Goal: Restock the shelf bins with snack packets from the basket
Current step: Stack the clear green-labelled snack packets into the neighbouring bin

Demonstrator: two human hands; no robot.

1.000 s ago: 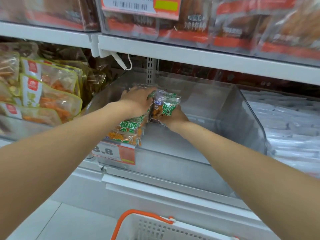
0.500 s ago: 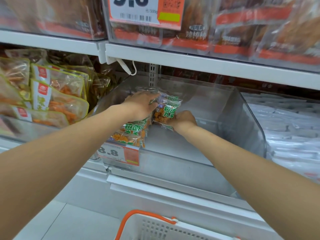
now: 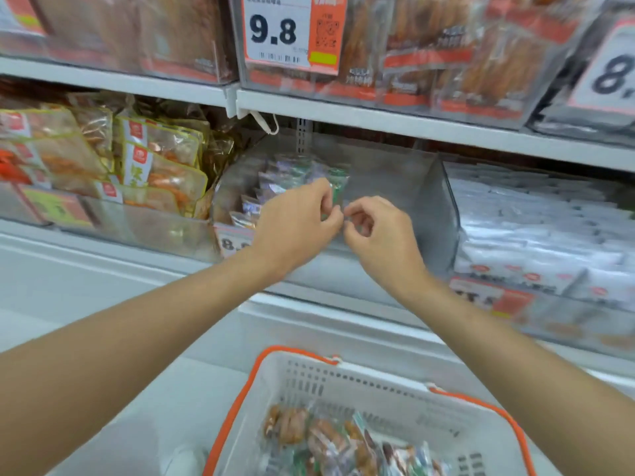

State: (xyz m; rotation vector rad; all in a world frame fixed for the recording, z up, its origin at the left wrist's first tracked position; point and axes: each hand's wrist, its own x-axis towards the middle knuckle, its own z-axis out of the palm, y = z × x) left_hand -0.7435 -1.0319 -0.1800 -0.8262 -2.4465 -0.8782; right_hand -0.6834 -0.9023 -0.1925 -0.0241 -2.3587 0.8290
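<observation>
A clear shelf bin (image 3: 405, 180) on the middle shelf holds a leaning row of green-and-orange snack packets (image 3: 292, 178) along its left side. My left hand (image 3: 295, 225) and my right hand (image 3: 381, 235) hover side by side at the bin's front edge, in front of the packets. The fingers of both hands are loosely curled and nothing is held in either. Below, a white basket (image 3: 385, 381) with orange handles holds several more snack packets (image 3: 330, 441).
A neighbouring bin of orange-filled pouches (image 3: 158, 170) stands on the left, and white packets (image 3: 536, 231) fill the bin on the right. The upper shelf carries reddish packs behind a 9.8 price tag (image 3: 275, 30). A white ledge (image 3: 103, 269) runs under the bins.
Both hands have let go of the packets and pulled back out of the bin to its front edge. The view has dropped, showing more of the basket.
</observation>
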